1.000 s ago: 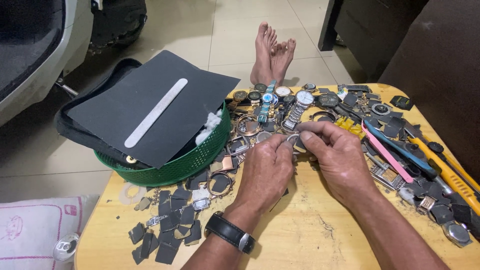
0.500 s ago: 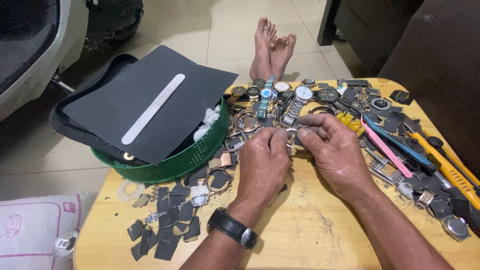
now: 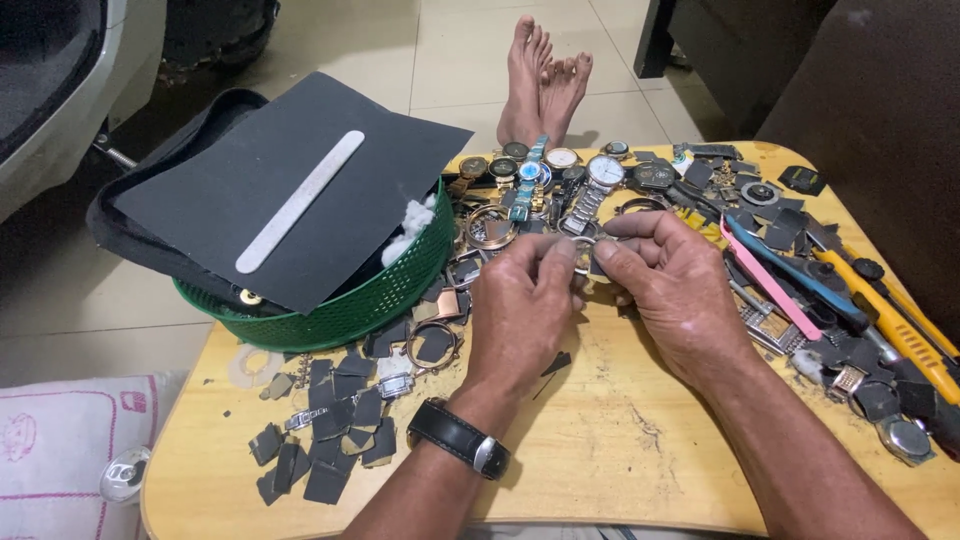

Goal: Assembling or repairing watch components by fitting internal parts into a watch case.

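A green basket (image 3: 340, 310) covered by a dark sheet (image 3: 280, 185) stands at the far left of the wooden table (image 3: 600, 440). Right of the basket, the left hand (image 3: 525, 305) and right hand (image 3: 675, 290) together pinch a small metal watch ring (image 3: 586, 258). Right of the hands lie a pink tool (image 3: 770, 282) and a yellow cutter (image 3: 890, 320).

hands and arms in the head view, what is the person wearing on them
Both forearms are bare, with no sleeves in view. The left hand has a wristwatch with a wide black strap and a silver buckle just behind it on the wrist. The right hand shows no watch, ring or glove.
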